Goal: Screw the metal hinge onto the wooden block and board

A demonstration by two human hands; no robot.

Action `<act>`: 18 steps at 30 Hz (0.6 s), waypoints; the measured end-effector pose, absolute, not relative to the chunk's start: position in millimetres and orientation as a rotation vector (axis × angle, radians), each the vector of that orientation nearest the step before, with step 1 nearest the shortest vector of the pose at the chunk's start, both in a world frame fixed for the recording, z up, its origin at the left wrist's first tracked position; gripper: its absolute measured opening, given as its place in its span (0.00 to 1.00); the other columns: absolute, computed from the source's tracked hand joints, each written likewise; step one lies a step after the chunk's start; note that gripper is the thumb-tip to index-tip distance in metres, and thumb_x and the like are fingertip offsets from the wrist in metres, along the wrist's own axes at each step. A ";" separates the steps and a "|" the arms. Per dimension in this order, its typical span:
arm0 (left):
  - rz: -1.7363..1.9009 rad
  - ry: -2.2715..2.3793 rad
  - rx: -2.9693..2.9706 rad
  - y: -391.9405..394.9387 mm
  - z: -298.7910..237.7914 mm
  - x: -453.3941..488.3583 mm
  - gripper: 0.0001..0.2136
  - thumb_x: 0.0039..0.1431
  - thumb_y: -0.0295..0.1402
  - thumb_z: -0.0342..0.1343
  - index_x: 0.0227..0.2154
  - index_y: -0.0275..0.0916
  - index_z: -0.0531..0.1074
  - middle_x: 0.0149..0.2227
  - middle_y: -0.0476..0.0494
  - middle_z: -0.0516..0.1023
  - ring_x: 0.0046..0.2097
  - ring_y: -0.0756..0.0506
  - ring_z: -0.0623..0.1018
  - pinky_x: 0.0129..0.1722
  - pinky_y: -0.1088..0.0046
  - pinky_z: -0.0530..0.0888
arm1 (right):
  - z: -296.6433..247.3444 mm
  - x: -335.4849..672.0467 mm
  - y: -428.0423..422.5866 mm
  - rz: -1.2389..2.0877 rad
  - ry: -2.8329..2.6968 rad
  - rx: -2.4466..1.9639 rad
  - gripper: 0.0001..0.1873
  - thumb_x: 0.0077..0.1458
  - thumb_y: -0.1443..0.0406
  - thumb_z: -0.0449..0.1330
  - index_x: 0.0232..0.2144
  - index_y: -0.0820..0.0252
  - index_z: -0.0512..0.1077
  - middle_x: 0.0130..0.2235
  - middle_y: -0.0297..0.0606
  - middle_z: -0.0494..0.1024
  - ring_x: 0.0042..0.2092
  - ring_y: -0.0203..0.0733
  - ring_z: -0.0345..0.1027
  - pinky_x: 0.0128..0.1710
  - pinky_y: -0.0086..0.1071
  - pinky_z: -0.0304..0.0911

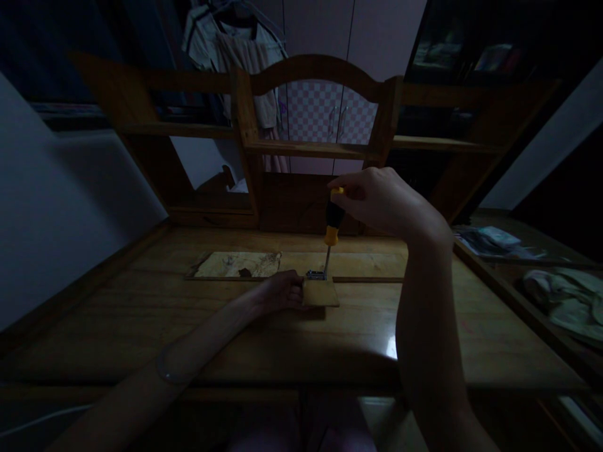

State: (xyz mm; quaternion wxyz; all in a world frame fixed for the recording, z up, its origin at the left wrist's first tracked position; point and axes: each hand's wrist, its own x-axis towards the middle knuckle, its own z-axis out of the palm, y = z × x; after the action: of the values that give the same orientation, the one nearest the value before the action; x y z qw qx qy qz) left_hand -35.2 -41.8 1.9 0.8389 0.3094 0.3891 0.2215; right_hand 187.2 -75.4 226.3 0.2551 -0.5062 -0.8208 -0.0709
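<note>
My right hand grips the top of a screwdriver with a black and yellow handle. The tool points down, slightly tilted, and its tip meets a small metal hinge. That hinge sits at the upper edge of a small wooden board. Fingers of my left hand are closed on the left side of this board, just above the desk. A longer wooden board, with a stained, peeling left part, lies behind it. Whether a screw is under the tip is too small to see.
The wooden desk carries a shelf frame along its back. To the right are papers and a pale cloth. Clothes hang behind, beside a pink cabinet. The room is dim.
</note>
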 end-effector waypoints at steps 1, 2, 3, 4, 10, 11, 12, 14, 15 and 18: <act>0.481 0.838 0.648 -42.0 2.7 -35.2 0.06 0.61 0.33 0.58 0.33 0.35 0.70 0.26 0.41 0.81 0.29 0.44 0.82 0.43 0.62 0.82 | 226.3 187.3 -75.4 -0.187 -2.229 -1.384 0.17 0.60 0.65 0.59 0.49 0.58 0.81 0.36 0.42 0.83 0.40 0.47 0.77 0.40 0.35 0.64; 0.493 0.853 0.653 -42.2 3.4 -35.0 0.07 0.61 0.34 0.58 0.33 0.35 0.70 0.26 0.41 0.80 0.28 0.44 0.82 0.43 0.61 0.82 | 226.2 187.3 -75.3 -0.182 -2.227 -1.390 0.18 0.60 0.65 0.59 0.50 0.58 0.81 0.36 0.42 0.83 0.40 0.47 0.77 0.40 0.35 0.64; 0.498 0.860 0.662 -42.5 4.1 -34.7 0.07 0.61 0.34 0.58 0.32 0.36 0.70 0.26 0.41 0.80 0.29 0.43 0.82 0.42 0.61 0.82 | 226.0 187.4 -75.2 -0.180 -2.226 -1.392 0.18 0.60 0.65 0.59 0.50 0.58 0.81 0.36 0.42 0.83 0.39 0.47 0.77 0.40 0.35 0.64; 0.497 0.859 0.668 -42.8 4.9 -34.2 0.07 0.62 0.35 0.57 0.33 0.36 0.70 0.27 0.40 0.81 0.29 0.43 0.82 0.42 0.61 0.82 | 225.8 187.5 -75.0 -0.181 -2.228 -1.389 0.18 0.60 0.65 0.59 0.50 0.58 0.81 0.36 0.42 0.83 0.40 0.47 0.77 0.40 0.35 0.64; 0.512 0.874 0.686 -47.9 12.8 -29.9 0.08 0.66 0.32 0.55 0.41 0.32 0.74 0.32 0.37 0.82 0.32 0.43 0.83 0.39 0.63 0.82 | 224.4 188.9 -72.8 -0.189 -2.232 -1.383 0.16 0.62 0.62 0.58 0.48 0.57 0.81 0.37 0.42 0.83 0.41 0.47 0.76 0.39 0.36 0.65; 0.515 0.874 0.683 -48.8 14.2 -29.4 0.08 0.66 0.31 0.56 0.43 0.31 0.74 0.33 0.37 0.82 0.32 0.43 0.83 0.39 0.63 0.82 | 224.5 189.0 -72.5 -0.192 -2.230 -1.386 0.16 0.62 0.62 0.58 0.48 0.57 0.81 0.37 0.42 0.83 0.40 0.47 0.76 0.40 0.36 0.65; 0.516 0.871 0.677 -49.4 15.0 -29.1 0.08 0.66 0.31 0.57 0.44 0.31 0.74 0.34 0.37 0.83 0.33 0.43 0.83 0.39 0.64 0.82 | 224.6 189.1 -72.4 -0.196 -2.230 -1.389 0.16 0.62 0.62 0.58 0.48 0.57 0.81 0.37 0.42 0.83 0.40 0.47 0.76 0.40 0.36 0.65; 0.522 0.867 0.660 -49.8 14.8 -29.0 0.09 0.66 0.30 0.58 0.45 0.31 0.74 0.36 0.37 0.83 0.34 0.43 0.83 0.39 0.63 0.82 | 224.7 189.1 -72.3 -0.195 -2.246 -1.393 0.17 0.62 0.62 0.59 0.49 0.58 0.81 0.38 0.43 0.83 0.41 0.47 0.76 0.40 0.36 0.64; 0.526 0.863 0.653 -49.4 13.6 -29.3 0.08 0.65 0.29 0.59 0.45 0.31 0.74 0.36 0.37 0.83 0.34 0.43 0.83 0.40 0.63 0.82 | 224.7 189.1 -72.3 -0.193 -2.259 -1.392 0.17 0.62 0.63 0.59 0.50 0.59 0.81 0.38 0.43 0.83 0.41 0.48 0.76 0.39 0.36 0.64; 0.525 0.846 0.662 -47.6 7.6 -30.6 0.09 0.64 0.30 0.61 0.45 0.31 0.75 0.37 0.38 0.83 0.35 0.43 0.83 0.41 0.63 0.83 | 223.9 189.1 -71.8 -0.207 -2.301 -1.374 0.17 0.62 0.64 0.57 0.49 0.60 0.81 0.39 0.45 0.83 0.41 0.47 0.75 0.39 0.36 0.62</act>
State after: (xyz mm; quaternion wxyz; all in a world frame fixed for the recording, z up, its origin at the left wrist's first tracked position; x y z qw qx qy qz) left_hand -30.6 -47.6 7.6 0.8266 0.3115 0.3983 0.2471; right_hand 189.1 -71.8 223.9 0.2248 -0.4981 -0.8341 -0.0752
